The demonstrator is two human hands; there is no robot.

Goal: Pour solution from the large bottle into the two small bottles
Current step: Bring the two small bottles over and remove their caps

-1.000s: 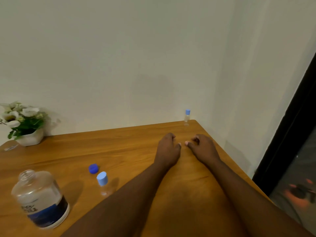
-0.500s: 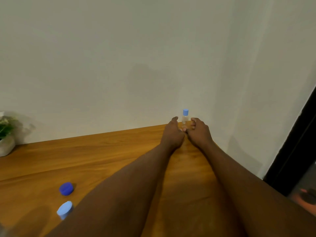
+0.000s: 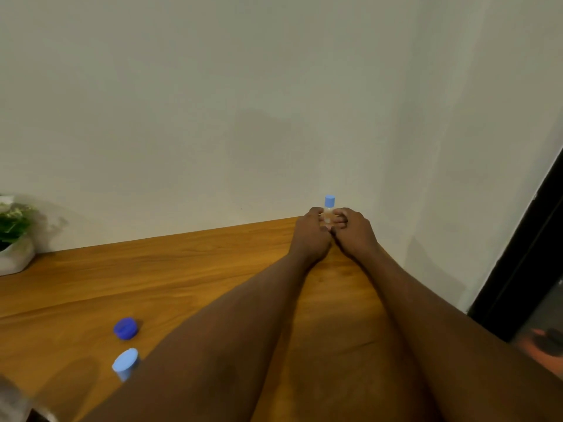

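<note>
Whereas the large bottle [image 3: 10, 400] stood whole at lower left a second ago, only a blurred sliver of it now shows in the bottom left corner of the frame. The potted plant [image 3: 15, 254] is cut by the left edge at mid height. The dark blue cap [image 3: 125, 328] lies loose on the table [image 3: 182, 269] at lower left, and the near small bottle [image 3: 124, 368] stands just below it, both placed as they were half a second ago. A second ago both hands lay on the table, well short of the far small bottle [image 3: 329, 213]. Half a second ago their fingertips had just reached its sides. Now the left hand [image 3: 310, 236] and the right hand [image 3: 353, 233] meet right of centre, at the table's far edge against the wall [image 3: 274, 102], with the fingers of each curled round the bottle's body.

Containers, left to right. Large bottle: too blurred to judge its fill. Near small bottle: upright and capped in light blue, with its body largely hidden by the left forearm, so its contents cannot be told. Far small bottle: upright and capped in light blue, the cap standing clear above the fingers. The clear body is mostly covered by both hands, so its contents cannot be told.
</note>
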